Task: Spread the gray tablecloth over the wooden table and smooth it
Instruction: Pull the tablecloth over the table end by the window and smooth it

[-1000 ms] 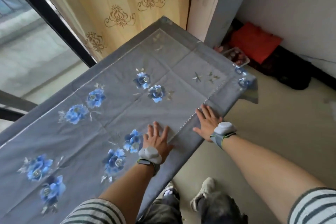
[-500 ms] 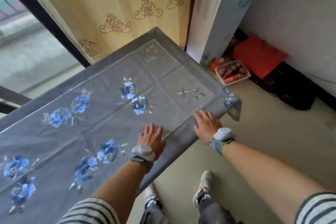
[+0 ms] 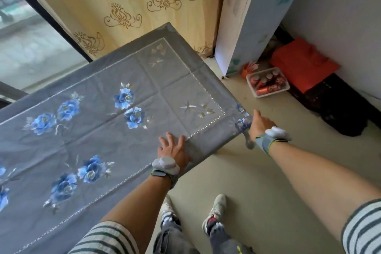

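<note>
The gray tablecloth (image 3: 107, 130), printed with blue flowers and a silver border line, lies spread over the whole table; no wood shows. Fold creases cross it. My left hand (image 3: 173, 149) rests flat on the cloth near the front edge, fingers apart. My right hand (image 3: 258, 123) is at the cloth's near right corner, where the corner hangs off the table. Its fingers are hidden behind the corner, so a grip cannot be made out. Both wrists carry white sensor bands.
A yellow patterned curtain (image 3: 127, 2) and a window stand behind the table. A white cabinet (image 3: 253, 16) is at the far right corner. On the floor lie a tray of bottles (image 3: 268, 84), a red bag (image 3: 303, 64) and a dark bag (image 3: 338, 113). My feet (image 3: 214, 212) stand beside the table.
My right hand has slid right along the front edge to the hanging corner. My left hand has stayed flat on the cloth. The view has shifted right.
</note>
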`<state>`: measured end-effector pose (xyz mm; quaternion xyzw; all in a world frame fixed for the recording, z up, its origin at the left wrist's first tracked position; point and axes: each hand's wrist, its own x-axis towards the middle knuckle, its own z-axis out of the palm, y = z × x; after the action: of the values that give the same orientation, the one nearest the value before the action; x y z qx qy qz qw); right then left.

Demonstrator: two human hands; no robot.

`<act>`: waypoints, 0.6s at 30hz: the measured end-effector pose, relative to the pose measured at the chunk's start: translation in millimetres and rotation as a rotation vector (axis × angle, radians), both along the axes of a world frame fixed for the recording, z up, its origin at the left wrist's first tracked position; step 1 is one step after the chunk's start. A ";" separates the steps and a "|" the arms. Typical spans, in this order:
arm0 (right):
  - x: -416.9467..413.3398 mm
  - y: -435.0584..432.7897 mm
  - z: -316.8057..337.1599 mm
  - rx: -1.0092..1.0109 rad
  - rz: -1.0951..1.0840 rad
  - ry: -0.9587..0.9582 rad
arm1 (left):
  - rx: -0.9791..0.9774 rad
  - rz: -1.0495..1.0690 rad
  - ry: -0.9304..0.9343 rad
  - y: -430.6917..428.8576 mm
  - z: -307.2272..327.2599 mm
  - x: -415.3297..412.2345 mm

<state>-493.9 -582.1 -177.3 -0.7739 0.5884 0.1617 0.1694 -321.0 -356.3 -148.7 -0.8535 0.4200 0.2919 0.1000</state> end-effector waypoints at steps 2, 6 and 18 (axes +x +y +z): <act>-6.6 -9.4 -5.6 -0.013 -0.038 0.014 | -0.013 0.005 -0.012 -0.9 0.7 -0.1; -9.8 -20.2 -12.7 0.027 -0.036 -0.048 | -0.012 0.021 -0.018 -2.0 1.4 -1.9; -18.9 -26.4 -14.0 -0.001 0.090 0.125 | -0.035 0.026 -0.017 7.0 -14.4 -5.9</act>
<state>-512.8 -608.5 -191.3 -0.7881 0.5625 0.2167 0.1246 -326.8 -349.3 -163.1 -0.8629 0.4129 0.2787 0.0848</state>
